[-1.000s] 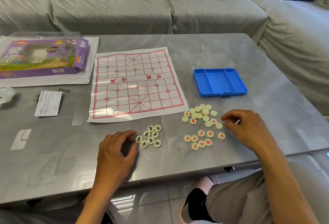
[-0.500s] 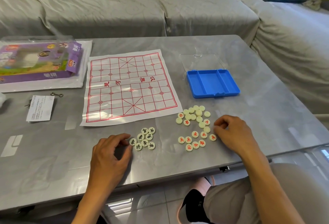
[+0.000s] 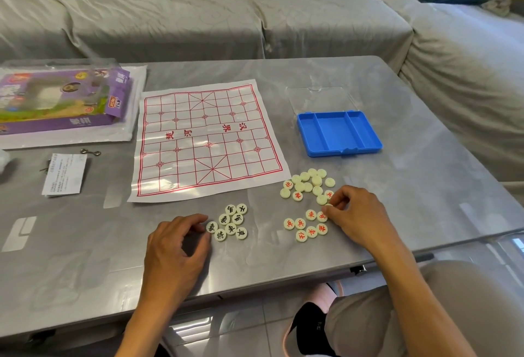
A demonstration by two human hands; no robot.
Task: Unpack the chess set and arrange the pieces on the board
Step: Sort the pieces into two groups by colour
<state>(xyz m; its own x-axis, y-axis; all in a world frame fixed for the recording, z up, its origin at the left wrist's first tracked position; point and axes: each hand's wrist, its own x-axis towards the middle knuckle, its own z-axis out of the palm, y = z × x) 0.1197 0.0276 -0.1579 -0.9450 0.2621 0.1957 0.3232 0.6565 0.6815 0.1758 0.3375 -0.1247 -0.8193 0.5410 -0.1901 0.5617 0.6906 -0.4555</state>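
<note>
— What moved since a moment ago?

— Right hand [image 3: 357,216] slid in closer to the round cream pieces with red signs [image 3: 305,227]. Now its fingertips pinch one small cream piece [image 3: 328,205] at the edge of the pile. The left hand [image 3: 176,246] has barely moved.

— What is the left hand doing?

— It rests on the shiny grey table [image 3: 425,186], fingers curled, holding nothing. Its fingertips touch the nearest of the round cream pieces with black signs [image 3: 230,222].

— And past the hands?

— A heap of cream pieces mostly lying face down [image 3: 309,183] sits just above the red ones. The white paper board with red lines [image 3: 208,138] lies flat with no pieces on it. The blue plastic tray [image 3: 338,133] is to its right, with a clear lid [image 3: 320,98] behind it. A purple box [image 3: 61,101] sits far left.
</note>
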